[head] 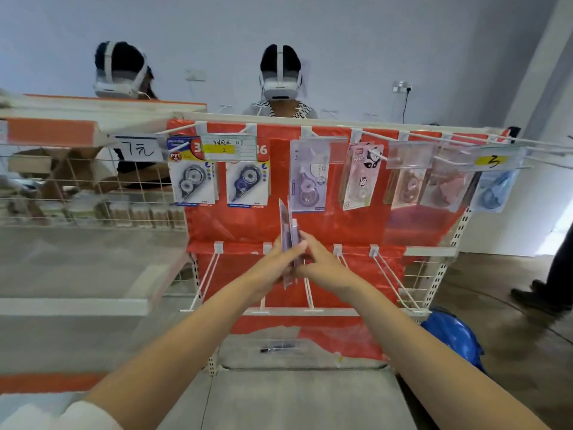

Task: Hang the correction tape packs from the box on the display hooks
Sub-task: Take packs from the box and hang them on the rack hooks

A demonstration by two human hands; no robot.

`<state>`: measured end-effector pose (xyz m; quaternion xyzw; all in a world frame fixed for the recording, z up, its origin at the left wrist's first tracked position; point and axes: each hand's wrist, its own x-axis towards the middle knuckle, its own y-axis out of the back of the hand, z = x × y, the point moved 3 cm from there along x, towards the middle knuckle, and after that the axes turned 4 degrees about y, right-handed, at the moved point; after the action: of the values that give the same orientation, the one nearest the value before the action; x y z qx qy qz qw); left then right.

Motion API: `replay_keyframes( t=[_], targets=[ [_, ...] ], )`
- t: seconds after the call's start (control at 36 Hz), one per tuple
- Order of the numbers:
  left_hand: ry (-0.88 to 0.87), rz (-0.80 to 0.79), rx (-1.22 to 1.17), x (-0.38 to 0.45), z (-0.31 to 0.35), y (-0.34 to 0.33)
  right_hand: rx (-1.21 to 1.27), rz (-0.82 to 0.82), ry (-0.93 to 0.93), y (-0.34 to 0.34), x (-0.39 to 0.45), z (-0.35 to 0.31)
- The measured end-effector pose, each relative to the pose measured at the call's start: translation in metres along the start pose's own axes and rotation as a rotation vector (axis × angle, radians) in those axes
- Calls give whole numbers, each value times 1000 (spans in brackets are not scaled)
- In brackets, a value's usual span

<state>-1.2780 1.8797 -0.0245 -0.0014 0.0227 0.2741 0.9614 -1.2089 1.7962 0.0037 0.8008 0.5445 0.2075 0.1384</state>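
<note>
A thin stack of packs (288, 240) stood edge-on and upright between the two hands, before the red backing (356, 225) and below the top row of hung packs (308, 178). The left hand (274, 265) gripped the stack from the left, fingers curled round it. The right hand (322, 265) pinched its right edge; both hands met at the stack, above the lower hooks (310, 290).
</note>
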Motion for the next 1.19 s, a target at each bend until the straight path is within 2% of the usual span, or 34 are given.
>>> replay_keyframes(
  t=[0.08,0.17,0.25,0.33,0.44,0.56,0.64,0.83,0.94,1.19],
  targets=[
    [-7,12,-253,0,-1,23,-39,-34,35,-2,0,-7],
    [11,25,-339,-2,-3,40,-66,-28,4,-8,8,-1],
    [-24,54,-403,-4,-2,54,-59,109,26,-13,15,2],
    [-55,147,-435,-5,-4,69,-95,278,28,-15,21,4],
    [-77,192,-404,-9,0,81,92,360,-103,-22,24,10],
    [-108,209,-297,-14,3,88,192,274,-177,-30,23,9],
    [-108,248,-186,-13,5,93,221,309,-153,-28,24,7],
    [-137,249,-166,-15,15,103,166,511,-43,8,22,-6],
    [-168,206,-148,-15,25,93,156,526,55,24,17,-13],
    [-166,205,-134,-6,33,59,109,511,34,49,21,-15]
  ],
)
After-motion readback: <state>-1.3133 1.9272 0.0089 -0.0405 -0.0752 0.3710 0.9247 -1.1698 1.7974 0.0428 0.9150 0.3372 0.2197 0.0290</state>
